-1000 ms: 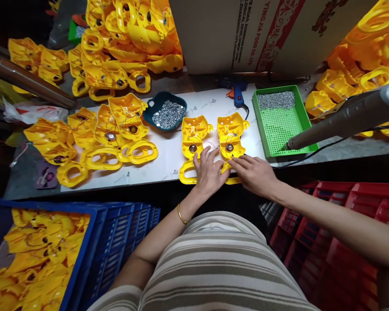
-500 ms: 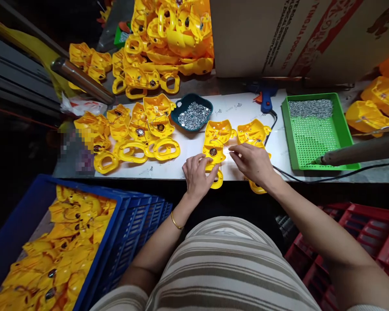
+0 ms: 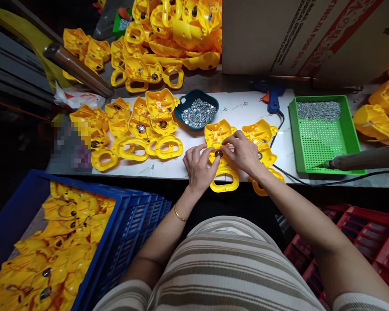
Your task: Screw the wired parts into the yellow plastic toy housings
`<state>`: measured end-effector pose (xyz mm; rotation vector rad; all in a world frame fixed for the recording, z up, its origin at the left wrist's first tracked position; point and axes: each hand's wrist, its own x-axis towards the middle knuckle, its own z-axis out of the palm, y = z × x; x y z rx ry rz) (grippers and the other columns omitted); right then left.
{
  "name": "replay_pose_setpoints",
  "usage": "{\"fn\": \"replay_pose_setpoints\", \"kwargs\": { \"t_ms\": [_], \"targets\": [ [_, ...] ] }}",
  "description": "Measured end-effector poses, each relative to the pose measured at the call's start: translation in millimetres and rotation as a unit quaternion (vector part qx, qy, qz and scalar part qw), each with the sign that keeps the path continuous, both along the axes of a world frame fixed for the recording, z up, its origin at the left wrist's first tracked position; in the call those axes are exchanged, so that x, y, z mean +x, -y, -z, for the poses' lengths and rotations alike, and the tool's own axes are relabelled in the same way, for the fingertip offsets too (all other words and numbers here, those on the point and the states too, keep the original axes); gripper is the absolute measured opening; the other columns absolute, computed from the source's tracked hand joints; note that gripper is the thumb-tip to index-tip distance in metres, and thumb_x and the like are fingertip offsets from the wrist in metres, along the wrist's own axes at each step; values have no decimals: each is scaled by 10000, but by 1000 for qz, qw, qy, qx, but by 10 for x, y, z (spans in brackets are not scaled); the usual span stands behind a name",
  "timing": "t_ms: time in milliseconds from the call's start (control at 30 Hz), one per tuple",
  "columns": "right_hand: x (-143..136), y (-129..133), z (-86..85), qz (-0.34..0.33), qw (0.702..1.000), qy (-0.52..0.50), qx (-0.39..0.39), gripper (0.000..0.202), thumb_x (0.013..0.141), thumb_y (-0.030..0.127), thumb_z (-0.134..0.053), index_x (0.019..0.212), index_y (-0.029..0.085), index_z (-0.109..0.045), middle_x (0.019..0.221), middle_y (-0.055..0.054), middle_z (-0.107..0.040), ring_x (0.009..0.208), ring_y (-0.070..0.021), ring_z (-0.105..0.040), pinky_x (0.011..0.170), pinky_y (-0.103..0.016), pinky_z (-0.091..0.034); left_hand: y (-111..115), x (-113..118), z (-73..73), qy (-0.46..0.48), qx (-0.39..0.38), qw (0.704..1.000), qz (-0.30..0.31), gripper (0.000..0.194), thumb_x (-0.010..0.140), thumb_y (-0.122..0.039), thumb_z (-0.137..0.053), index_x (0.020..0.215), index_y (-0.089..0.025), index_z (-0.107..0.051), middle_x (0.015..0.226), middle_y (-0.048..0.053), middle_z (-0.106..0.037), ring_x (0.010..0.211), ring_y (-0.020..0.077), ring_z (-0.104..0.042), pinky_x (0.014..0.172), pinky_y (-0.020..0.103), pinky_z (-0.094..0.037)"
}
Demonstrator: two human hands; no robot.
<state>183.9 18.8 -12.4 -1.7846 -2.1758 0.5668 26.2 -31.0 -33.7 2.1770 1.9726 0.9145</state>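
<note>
While both hands work over the same yellow shell (image 3: 216, 128), its open side faces up on the white sheet (image 3: 168, 167) that covers much of the tabletop (image 3: 381, 181). The left hand (image 3: 199, 168) has its fingers spread along the shell's left side, thumb and forefinger a little apart beside the round speaker (image 3: 218, 153). The right hand (image 3: 243, 151) reaches in from the other side, fingertips close together by the thin wires; I can't tell whether it pinches one. A yellow handle (image 3: 225, 186) lies just below, towards the person. Near the right hand sits a second shell (image 3: 257, 128), also open side up. Behind are a dark bowl (image 3: 185, 105) of small metal parts and a blue glue gun (image 3: 272, 101). A green tray (image 3: 316, 149) with screws at its far end stands to the right, a metal rod (image 3: 359, 162) slanting over it. More shells (image 3: 162, 106) sit on the left, and a blue crate (image 3: 116, 207) below holds others.
</note>
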Motion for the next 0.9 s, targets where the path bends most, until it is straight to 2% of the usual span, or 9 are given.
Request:
{"fn": "replay_pose_setpoints", "kwargs": {
  "t_ms": [233,367,467,533,633,700,733,833,900],
  "targets": [
    [31,-157,-70,8,981,-174,-87,149,824,295,-568,797,179,-658,845,-37,-670,746,-162,-586,672,-278,-404,-173,119,-22,-35,-23,999,17,274,801,-357,-724,1057,-259,-713,1153,84,-626,1099,288,-473,933,441,-339],
    [9,-205,-140,8,953,-270,-137,140,800,261,-562,769,159,-652,788,-32,-685,715,-142,-586,663,-255,-420,-231,159,-13,-39,-22,999,13,129,802,-345,-729,886,-248,-741,1063,84,-644,1044,283,-490,902,447,-347],
    [21,-230,-178,5,943,-301,-139,168,806,294,-573,765,148,-645,747,-33,-665,658,-128,-560,621,-246,-414,-268,136,-15,24,-14,999,26,72,834,-283,-695,801,-239,-742,879,58,-670,930,241,-535,841,397,-394],
    [54,-237,-193,8,942,-312,-124,199,824,319,-565,769,143,-641,736,-36,-656,634,-123,-551,619,-251,-424,-284,99,-27,129,-19,990,50,69,844,-253,-679,828,-228,-742,800,35,-674,829,195,-565,771,333,-435],
    [118,-194,-195,39,955,-290,-42,220,835,314,-568,925,138,-664,938,-79,-682,657,-120,-576,680,-278,-466,-296,32,-61,322,-65,943,59,145,859,-318,-662,818,-190,-715,789,22,-676,704,131,-584,650,246,-458],
    [143,-110,-182,71,961,-264,37,264,848,300,-557,1044,153,-654,1113,-105,-654,689,-120,-604,723,-297,-490,-302,-7,-84,449,-131,883,45,258,855,-422,-652,782,-175,-674,715,7,-639,611,101,-565,558,208,-441],
    [146,-52,-172,80,960,-262,60,261,859,299,-542,1053,163,-653,1125,-100,-654,696,-123,-617,730,-300,-499,-305,-21,-92,509,-164,844,39,298,844,-461,-654,767,-173,-650,677,-5,-611,576,89,-552,525,193,-431],
    [107,143,-122,60,951,-304,21,220,880,317,-519,962,186,-676,942,-54,-712,693,-140,-653,694,-288,-526,-311,-42,-101,640,-215,737,34,329,801,-478,-697,750,-169,-596,666,-23,-561,552,69,-546,498,165,-440],
    [54,248,-75,35,939,-340,-17,229,865,343,-554,978,194,-687,941,-49,-728,707,-146,-674,673,-282,-542,-306,-36,-101,674,-224,703,38,304,804,-438,-706,754,-165,-582,703,-19,-554,576,62,-555,517,156,-460]
  ]
}}
